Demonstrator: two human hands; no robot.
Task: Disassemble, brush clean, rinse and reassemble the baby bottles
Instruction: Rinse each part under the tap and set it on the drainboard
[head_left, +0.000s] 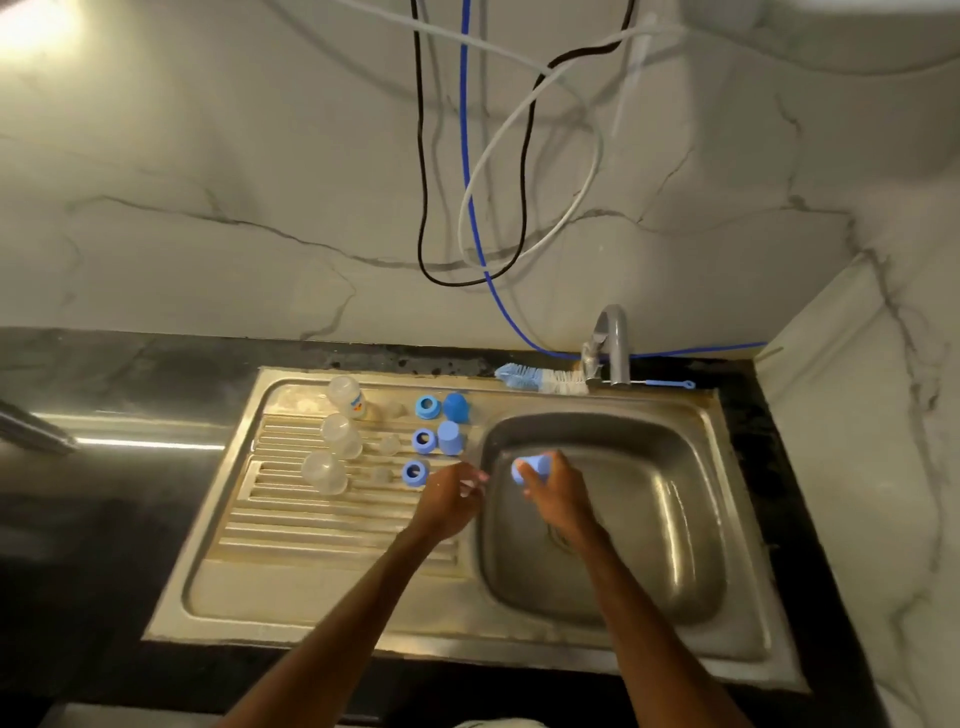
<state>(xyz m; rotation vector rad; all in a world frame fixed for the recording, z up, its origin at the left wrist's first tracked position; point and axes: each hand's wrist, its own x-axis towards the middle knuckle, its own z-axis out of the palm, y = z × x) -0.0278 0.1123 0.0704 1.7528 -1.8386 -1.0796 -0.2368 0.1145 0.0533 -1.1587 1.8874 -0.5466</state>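
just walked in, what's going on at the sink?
A person is partway through cleaning baby bottles. The right hand holds a blue cap over the sink basin. The left hand hovers at the basin's edge, apparently empty. On the drainboard the parts lie disassembled in rows: clear bottles, clear nipples, blue collar rings and two more caps. The bottle brush lies behind the sink by the tap.

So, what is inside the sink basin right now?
The right hand, gripping a blue cap, is over the basin. The drain shows partly; the forearm covers the rest.
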